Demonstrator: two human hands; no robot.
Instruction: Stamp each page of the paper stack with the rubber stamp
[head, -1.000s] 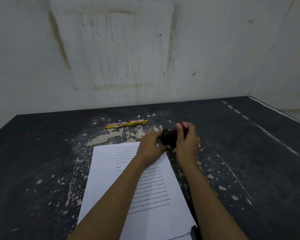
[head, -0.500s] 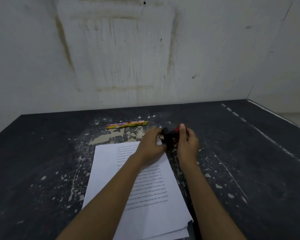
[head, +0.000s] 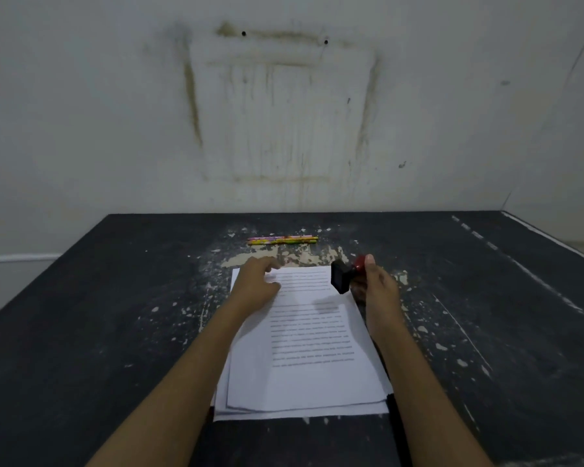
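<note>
A stack of white printed pages (head: 304, 365) lies on the dark table (head: 98, 332) in front of me. My right hand (head: 375, 284) grips a rubber stamp (head: 343, 274) with a red knob and a black base, held tilted above the stack's top right corner. My left hand (head: 255, 284) rests flat on the top left part of the upper page, fingers spread and holding nothing. A faint grey smudge shows on the page near its upper right.
Two or three colourful pencils (head: 282, 240) lie side by side beyond the stack near the wall. The table's paint is chipped around the papers. A stained white wall (head: 284, 112) stands behind, and the table's right edge (head: 553, 244) runs diagonally.
Earlier both hands held the stamp together. My left hand has let go and moved left onto the page, while my right hand keeps the stamp, its black base now turned toward the paper.
</note>
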